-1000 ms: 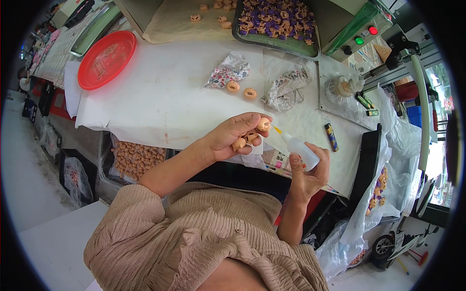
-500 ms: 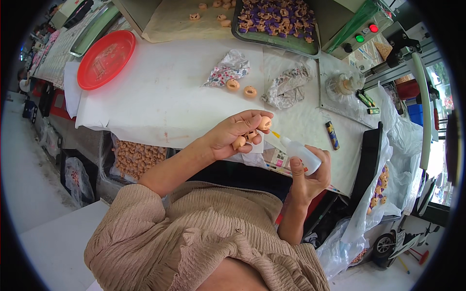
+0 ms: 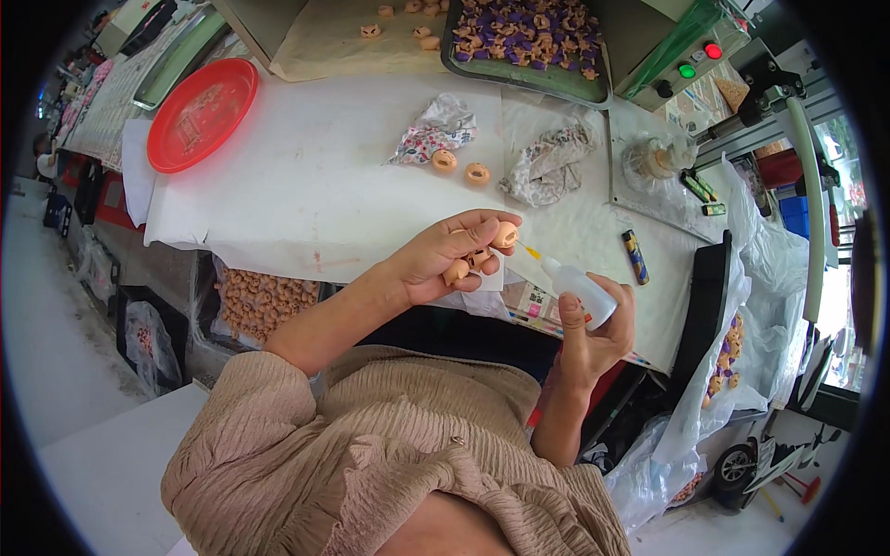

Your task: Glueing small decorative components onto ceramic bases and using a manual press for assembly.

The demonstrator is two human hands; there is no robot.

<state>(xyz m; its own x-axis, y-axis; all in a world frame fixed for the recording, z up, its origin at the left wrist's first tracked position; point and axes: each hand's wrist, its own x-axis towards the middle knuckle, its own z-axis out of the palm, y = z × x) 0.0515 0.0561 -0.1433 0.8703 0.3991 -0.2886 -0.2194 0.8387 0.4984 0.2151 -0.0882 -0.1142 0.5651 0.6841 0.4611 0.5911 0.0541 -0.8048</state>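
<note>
My left hand [image 3: 443, 258] is closed round several small peach-coloured doll heads. One doll head [image 3: 505, 235] is pinched between thumb and forefinger, a dark-rimmed opening showing on it; another head [image 3: 456, 271] sits lower among the fingers. My right hand [image 3: 598, 338] grips a translucent white squeeze bottle [image 3: 584, 295], tilted toward the left hand. Its yellow-based needle tip [image 3: 531, 251] points at the pinched head, close beside it; whether they touch I cannot tell. Beyond my hands, two more heads [image 3: 444, 161] lie next to a crumpled floral cloth [image 3: 438, 130].
A red round tray [image 3: 202, 116] lies at the far left. At the back, a dark green tray [image 3: 607, 91] holds many purple-and-peach figures. A greyish crumpled rag [image 3: 552, 167] and a battery-like cylinder [image 3: 635, 258] lie to the right. Many heads fill a bin [image 3: 199, 320] below the table edge.
The bottle in my right hand has shifted slightly right and down, its tip drawing back a little from the pinched head. My left hand has hardly moved.
</note>
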